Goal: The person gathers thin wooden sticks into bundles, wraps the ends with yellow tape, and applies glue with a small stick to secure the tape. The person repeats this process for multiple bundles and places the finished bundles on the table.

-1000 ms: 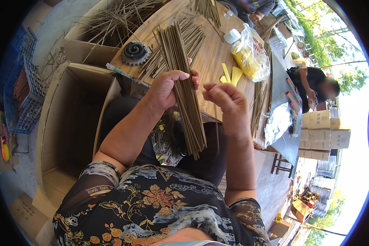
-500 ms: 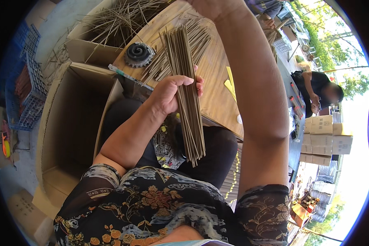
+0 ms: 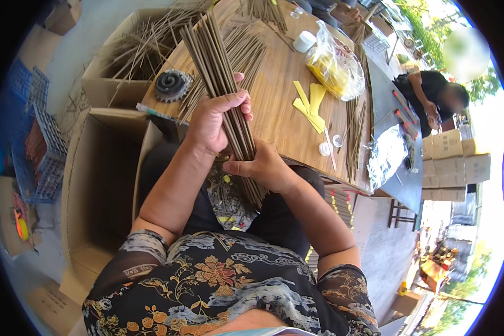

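Both my hands grip one bundle of thin brown sticks, held slanting above my lap. My left hand wraps round its middle, thumb across the front. Lower down, my right hand is closed round the same bundle, its fingers partly hidden behind the sticks. More loose sticks lie on the wooden table just beyond the bundle. A black spiral coil in a toothed dish sits at the table's left edge.
An open cardboard box stands at my left, with a stick-filled box behind it. On the wooden table are yellow paper strips, a clear bag of yellow material and a white jar. A co-worker works at far right.
My right hand has come back from the far side of the table and closed on the lower part of the bundle. My left hand and the bundle have shifted slightly left.
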Demonstrator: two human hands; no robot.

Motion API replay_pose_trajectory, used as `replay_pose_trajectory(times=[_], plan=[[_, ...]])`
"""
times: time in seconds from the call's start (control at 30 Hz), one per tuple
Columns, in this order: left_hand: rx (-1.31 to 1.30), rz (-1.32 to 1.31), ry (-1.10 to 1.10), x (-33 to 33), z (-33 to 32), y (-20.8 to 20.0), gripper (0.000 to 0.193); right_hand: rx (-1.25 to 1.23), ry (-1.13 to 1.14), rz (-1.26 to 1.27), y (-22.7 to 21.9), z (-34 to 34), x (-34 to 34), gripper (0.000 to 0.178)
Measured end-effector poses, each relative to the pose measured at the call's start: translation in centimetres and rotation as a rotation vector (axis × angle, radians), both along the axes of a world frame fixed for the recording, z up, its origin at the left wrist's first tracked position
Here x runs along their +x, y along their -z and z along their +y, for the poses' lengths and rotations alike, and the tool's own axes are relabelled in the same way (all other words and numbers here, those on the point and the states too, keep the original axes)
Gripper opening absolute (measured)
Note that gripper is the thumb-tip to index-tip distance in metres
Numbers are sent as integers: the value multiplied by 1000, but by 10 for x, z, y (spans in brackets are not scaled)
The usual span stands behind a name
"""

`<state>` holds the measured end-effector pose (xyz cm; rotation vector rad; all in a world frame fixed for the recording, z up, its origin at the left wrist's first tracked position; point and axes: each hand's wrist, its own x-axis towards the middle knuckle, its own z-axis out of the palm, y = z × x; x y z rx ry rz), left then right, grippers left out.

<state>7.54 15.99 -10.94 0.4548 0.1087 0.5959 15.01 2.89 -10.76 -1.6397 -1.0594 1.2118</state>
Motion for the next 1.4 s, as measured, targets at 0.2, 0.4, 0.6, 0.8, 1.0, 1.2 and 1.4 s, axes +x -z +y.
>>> replay_pose_trajectory(times=[0.2,0.4,0.6,0.8,1.0,1.2,1.4], plan=[[676,18,-144,36,-24,-88,46,421,202,30,-24,7,34,32],[892,42,-146,82,-22,-93,55,613,375,42,-19,22,78,35],[868,155,-63,103,-24,-68,54,667,424,-92,25,31,95,38],[978,112,-123,106,-34,-79,49,643,335,-7,10,22,102,37],[801,245,-194,119,-26,-56,44,655,338,-80,45,36,110,32],[734,98,47,97,-15,-66,51,382,-10,576,8,0,89,14],[426,225,22,82,-13,-43,34,228,-93,863,-4,-4,69,13]])
